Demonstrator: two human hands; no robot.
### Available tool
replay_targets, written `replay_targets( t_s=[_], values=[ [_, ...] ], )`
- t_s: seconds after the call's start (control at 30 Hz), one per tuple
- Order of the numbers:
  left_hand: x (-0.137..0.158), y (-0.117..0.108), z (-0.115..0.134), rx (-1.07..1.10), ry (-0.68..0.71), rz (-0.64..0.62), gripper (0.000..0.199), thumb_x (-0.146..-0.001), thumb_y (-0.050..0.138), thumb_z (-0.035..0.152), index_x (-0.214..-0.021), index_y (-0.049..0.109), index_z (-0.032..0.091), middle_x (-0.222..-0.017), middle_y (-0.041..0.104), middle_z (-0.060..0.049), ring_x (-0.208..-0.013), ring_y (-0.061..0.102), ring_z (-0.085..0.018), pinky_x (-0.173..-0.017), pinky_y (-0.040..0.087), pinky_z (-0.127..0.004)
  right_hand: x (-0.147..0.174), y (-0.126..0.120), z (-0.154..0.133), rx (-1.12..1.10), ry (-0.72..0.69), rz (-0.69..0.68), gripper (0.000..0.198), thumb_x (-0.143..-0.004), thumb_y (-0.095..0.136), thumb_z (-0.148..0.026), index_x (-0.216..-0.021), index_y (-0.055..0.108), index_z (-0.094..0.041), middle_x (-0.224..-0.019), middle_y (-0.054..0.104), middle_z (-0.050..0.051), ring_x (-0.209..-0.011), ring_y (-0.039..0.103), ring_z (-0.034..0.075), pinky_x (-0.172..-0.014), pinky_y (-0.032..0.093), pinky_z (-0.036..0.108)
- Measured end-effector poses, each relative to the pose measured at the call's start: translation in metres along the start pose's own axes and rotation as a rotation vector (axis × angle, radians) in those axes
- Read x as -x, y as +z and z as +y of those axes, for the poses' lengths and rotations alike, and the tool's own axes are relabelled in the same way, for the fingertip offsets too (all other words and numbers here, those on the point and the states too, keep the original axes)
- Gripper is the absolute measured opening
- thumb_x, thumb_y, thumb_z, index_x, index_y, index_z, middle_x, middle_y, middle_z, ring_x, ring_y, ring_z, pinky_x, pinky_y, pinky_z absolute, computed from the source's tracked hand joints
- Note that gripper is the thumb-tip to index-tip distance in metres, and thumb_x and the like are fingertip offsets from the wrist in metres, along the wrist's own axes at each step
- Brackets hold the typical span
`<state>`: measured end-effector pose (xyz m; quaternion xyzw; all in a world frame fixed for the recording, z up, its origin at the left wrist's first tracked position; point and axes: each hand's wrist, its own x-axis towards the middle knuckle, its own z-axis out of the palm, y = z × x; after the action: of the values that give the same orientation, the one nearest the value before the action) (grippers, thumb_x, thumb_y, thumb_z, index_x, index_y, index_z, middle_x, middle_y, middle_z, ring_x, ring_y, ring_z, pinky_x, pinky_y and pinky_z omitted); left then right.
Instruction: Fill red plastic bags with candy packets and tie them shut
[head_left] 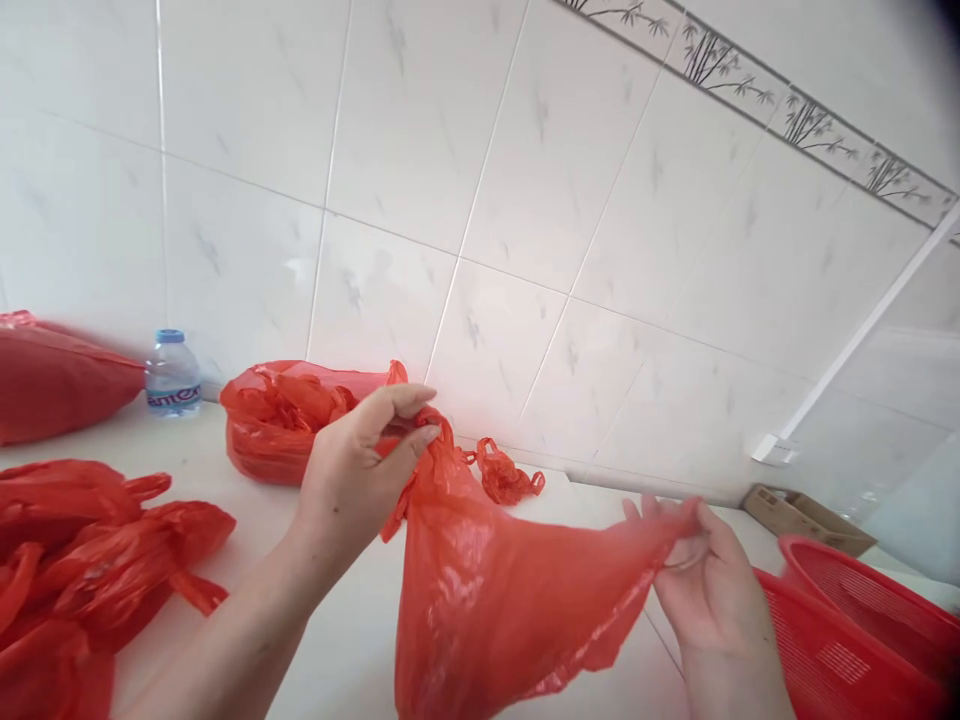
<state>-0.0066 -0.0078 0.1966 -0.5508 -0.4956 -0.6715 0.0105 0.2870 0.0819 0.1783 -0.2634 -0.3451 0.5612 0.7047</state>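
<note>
A thin red plastic bag [480,590] is stretched between my two hands above the white table. My left hand [360,460] pinches its gathered upper end between thumb and fingers. At the bag's right corner, my right hand [705,570] grips the edge with the thumb side, palm up, its other fingers partly behind the plastic. The bag's lower part hangs past the bottom of the view. Behind my left hand sits a red bag full of crumpled red bags [277,410]. A small crumpled red bag [510,475] lies near the wall.
Several red plastic bags [112,560] are heaped at the left. A water bottle [173,375] with a blue cap stands by a large red bag [60,385]. At the right are red plastic baskets [832,640] and a cardboard box [806,515]. A tiled wall [420,200] rises behind.
</note>
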Motion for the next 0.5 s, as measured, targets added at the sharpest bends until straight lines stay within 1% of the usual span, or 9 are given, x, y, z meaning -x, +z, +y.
replay_targets(
  t_s=[0.07, 0.1, 0.13, 0.2, 0.23, 0.33, 0.4, 0.47, 0.5],
  values=[
    [0.003, 0.001, 0.005, -0.15, 0.103, 0.005, 0.016, -0.082, 0.062, 0.02, -0.096, 0.063, 0.027, -0.086, 0.068, 0.004, -0.076, 0.062, -0.013, -0.072, 0.049, -0.026, 0.006, 0.007, 0.006, -0.166, 0.129, -0.067, 0.029, -0.078, 0.067, -0.026, -0.06, 0.044, -0.019, -0.049, 0.038, -0.009, -0.043, 0.041, 0.005, -0.044, 0.043, 0.017],
    [0.006, 0.001, 0.008, -0.19, 0.154, -0.003, 0.014, -0.082, 0.061, 0.019, -0.093, 0.063, 0.027, -0.084, 0.068, 0.004, -0.073, 0.062, -0.012, -0.068, 0.048, -0.024, 0.011, 0.011, 0.009, -0.196, 0.159, -0.119, 0.032, -0.081, 0.066, -0.03, -0.06, 0.043, -0.019, -0.047, 0.033, -0.009, -0.039, 0.033, 0.004, -0.038, 0.036, 0.015],
    [0.008, 0.002, 0.012, -0.203, 0.195, -0.012, 0.013, -0.082, 0.061, 0.017, -0.091, 0.063, 0.027, -0.082, 0.067, 0.005, -0.07, 0.061, -0.011, -0.064, 0.047, -0.023, 0.016, 0.016, 0.01, -0.187, 0.171, -0.171, 0.033, -0.083, 0.064, -0.037, -0.062, 0.045, -0.019, -0.046, 0.03, -0.009, -0.037, 0.027, 0.004, -0.035, 0.03, 0.015],
    [0.013, 0.004, 0.018, -0.176, 0.218, -0.028, 0.015, -0.082, 0.06, 0.015, -0.089, 0.062, 0.028, -0.077, 0.065, 0.007, -0.064, 0.059, -0.009, -0.059, 0.046, -0.02, 0.028, 0.023, 0.013, -0.092, 0.149, -0.237, 0.032, -0.085, 0.057, -0.05, -0.071, 0.053, -0.021, -0.044, 0.028, -0.009, -0.036, 0.022, 0.005, -0.034, 0.025, 0.017],
    [0.016, 0.006, 0.021, -0.145, 0.199, -0.039, 0.016, -0.082, 0.06, 0.014, -0.09, 0.061, 0.028, -0.075, 0.064, 0.007, -0.061, 0.059, -0.008, -0.057, 0.046, -0.019, 0.034, 0.026, 0.014, -0.026, 0.128, -0.253, 0.033, -0.085, 0.054, -0.053, -0.077, 0.057, -0.022, -0.042, 0.027, -0.009, -0.036, 0.021, 0.005, -0.034, 0.024, 0.018],
    [0.023, 0.011, 0.028, -0.006, 0.102, -0.094, 0.02, -0.082, 0.058, 0.012, -0.092, 0.061, 0.029, -0.075, 0.063, 0.008, -0.059, 0.059, -0.007, -0.056, 0.048, -0.018, 0.052, 0.031, 0.016, 0.201, 0.09, -0.284, 0.034, -0.086, 0.051, -0.053, -0.1, 0.061, -0.023, -0.042, 0.032, -0.008, -0.037, 0.024, 0.005, -0.038, 0.024, 0.018],
    [0.027, 0.016, 0.032, 0.089, 0.04, -0.16, 0.022, -0.081, 0.059, 0.01, -0.093, 0.06, 0.029, -0.075, 0.062, 0.007, -0.06, 0.059, -0.007, -0.056, 0.049, -0.017, 0.064, 0.034, 0.016, 0.361, 0.158, -0.333, 0.044, -0.085, 0.054, -0.053, -0.118, 0.056, -0.025, -0.047, 0.039, -0.007, -0.039, 0.03, 0.005, -0.038, 0.021, 0.016],
    [0.032, 0.021, 0.036, 0.184, -0.002, -0.239, 0.026, -0.08, 0.059, 0.007, -0.093, 0.061, 0.03, -0.078, 0.062, 0.007, -0.065, 0.059, -0.007, -0.059, 0.049, -0.016, 0.073, 0.039, 0.017, 0.482, 0.274, -0.439, 0.056, -0.083, 0.059, -0.052, -0.132, 0.045, -0.029, -0.054, 0.046, -0.006, -0.043, 0.039, 0.006, -0.04, 0.023, 0.016],
    [0.034, 0.024, 0.037, 0.232, -0.019, -0.284, 0.029, -0.08, 0.058, 0.005, -0.094, 0.061, 0.031, -0.08, 0.062, 0.007, -0.068, 0.059, -0.007, -0.06, 0.05, -0.015, 0.076, 0.041, 0.018, 0.52, 0.321, -0.512, 0.061, -0.082, 0.061, -0.05, -0.136, 0.04, -0.03, -0.057, 0.047, -0.006, -0.046, 0.042, 0.006, -0.042, 0.025, 0.016]
  ],
)
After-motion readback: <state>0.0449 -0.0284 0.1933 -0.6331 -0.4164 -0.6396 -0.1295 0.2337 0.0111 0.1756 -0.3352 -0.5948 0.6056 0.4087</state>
